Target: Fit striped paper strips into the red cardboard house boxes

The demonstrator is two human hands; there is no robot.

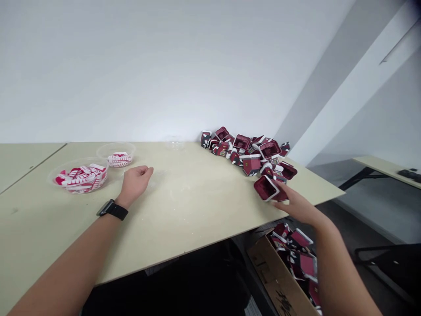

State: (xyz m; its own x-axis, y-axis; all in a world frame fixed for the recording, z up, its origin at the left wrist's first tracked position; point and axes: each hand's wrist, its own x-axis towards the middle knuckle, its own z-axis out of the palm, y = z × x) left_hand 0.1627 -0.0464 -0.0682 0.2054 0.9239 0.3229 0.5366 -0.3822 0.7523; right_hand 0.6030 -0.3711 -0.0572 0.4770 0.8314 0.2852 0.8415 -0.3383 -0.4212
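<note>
Right hand (297,204) grasping one red box (265,187); left hand (134,182) loosely clenched, near two clear bowls (52,174)

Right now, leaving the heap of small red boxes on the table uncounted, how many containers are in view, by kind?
Clear bowls holding red-and-white pieces: 2
Cardboard box below the table edge: 1
Small red box in the grip of the right hand: 1
Total: 4
</note>
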